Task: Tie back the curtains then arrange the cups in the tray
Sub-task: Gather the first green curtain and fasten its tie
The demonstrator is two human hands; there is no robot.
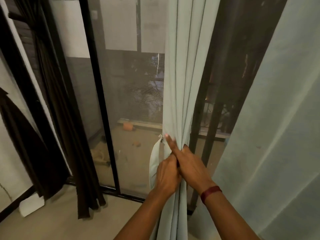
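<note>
A pale green curtain (187, 66) hangs gathered into folds in front of a dark-framed screen door. A matching fabric tie-back strap (153, 163) loops down at the curtain's left edge. My left hand (167, 177) is closed on the strap and the curtain's edge. My right hand (188, 163) lies flat against the gathered folds, its fingers stretched up and left across them, with a dark red band on the wrist. Both hands touch each other at the bunch. No cups or tray are in view.
A dark brown curtain (57, 108) hangs at the left. A second pale curtain panel (277, 127) fills the right. A white block (31, 206) lies on the floor by the left frame. Beyond the mesh (121, 84) is a balcony with small orange objects.
</note>
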